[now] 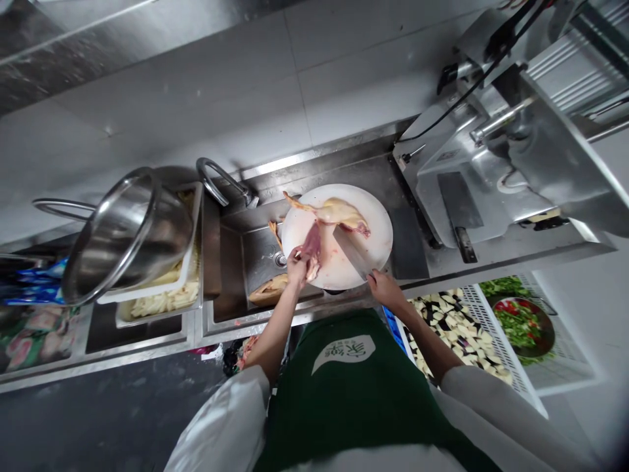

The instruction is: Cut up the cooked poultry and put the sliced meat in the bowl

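My left hand (297, 266) grips a dark red piece of poultry meat (312, 244) over the left side of a round white cutting board (334, 267). In my right hand (384, 287) is the handle of a cleaver (352, 252), its blade pointing up and left across the board. A pale yellow poultry piece with its leg and foot (339, 211) lies on the far half of the board, just beyond the blade's tip. The cleaver's handle is mostly hidden by my fingers.
Left of the board, a sink (230, 262) holds more poultry (269, 290) under a curved faucet (221, 177). A large steel pot (132, 242) tilts over trays farther left. At right stand a slicing machine (535, 157) and another cleaver (457, 203). Below is a crate of cut vegetables (457, 328).
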Tool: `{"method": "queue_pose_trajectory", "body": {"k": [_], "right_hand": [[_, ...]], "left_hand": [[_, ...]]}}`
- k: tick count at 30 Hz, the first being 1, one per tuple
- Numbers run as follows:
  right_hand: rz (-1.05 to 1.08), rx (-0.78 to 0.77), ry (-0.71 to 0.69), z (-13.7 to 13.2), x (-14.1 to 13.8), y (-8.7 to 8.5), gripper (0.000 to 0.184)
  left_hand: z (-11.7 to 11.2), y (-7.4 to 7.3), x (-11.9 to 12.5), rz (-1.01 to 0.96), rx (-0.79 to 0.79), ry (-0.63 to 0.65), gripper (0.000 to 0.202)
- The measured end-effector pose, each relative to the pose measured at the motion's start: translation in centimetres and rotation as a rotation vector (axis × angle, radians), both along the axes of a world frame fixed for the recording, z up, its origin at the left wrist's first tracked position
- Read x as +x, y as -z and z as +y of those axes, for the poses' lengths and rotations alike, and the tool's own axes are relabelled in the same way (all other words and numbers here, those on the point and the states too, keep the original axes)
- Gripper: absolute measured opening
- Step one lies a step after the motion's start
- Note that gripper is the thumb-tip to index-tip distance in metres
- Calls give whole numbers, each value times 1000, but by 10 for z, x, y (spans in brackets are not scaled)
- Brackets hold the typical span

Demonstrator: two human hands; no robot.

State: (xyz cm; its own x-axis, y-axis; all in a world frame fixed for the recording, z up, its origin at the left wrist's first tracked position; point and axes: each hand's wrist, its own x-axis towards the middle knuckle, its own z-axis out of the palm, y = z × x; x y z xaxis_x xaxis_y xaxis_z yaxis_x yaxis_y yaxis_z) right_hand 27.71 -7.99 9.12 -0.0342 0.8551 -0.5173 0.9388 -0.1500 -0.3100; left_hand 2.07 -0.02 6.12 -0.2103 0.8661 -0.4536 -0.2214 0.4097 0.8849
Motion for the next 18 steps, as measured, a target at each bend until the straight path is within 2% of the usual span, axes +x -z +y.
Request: {"method": "queue_pose_trajectory", "body": {"k": [2, 3, 6, 8, 10, 12, 15, 18], "right_hand": [[-3, -10, 2, 0, -1, -2, 32], [-6, -15, 1, 0, -2, -3, 32], [-14, -28, -2, 0, -4, -6, 33], [-17, -35, -6, 0, -5, -8, 33], [-18, -37, -18, 0, -5, -11, 33], [-26, -35, -42, 2, -5, -16, 31], [-65, -3, -91, 8, -10, -29, 31], [-68, 70, -179, 16, -26, -40, 35]], "left_hand": [[0, 5, 1, 48, -15, -86, 46], [0, 9, -1, 100, -64, -65, 42], [0, 18, -20, 382, -214, 145, 30], [7, 21, -41, 657, -129, 186, 29], [17, 22, -61, 904, 55, 142, 26], [27, 24, -74, 1053, 178, 146, 27], [31, 33, -81, 1080, 217, 179, 28], [23, 43, -81, 956, 217, 113, 22]]}}
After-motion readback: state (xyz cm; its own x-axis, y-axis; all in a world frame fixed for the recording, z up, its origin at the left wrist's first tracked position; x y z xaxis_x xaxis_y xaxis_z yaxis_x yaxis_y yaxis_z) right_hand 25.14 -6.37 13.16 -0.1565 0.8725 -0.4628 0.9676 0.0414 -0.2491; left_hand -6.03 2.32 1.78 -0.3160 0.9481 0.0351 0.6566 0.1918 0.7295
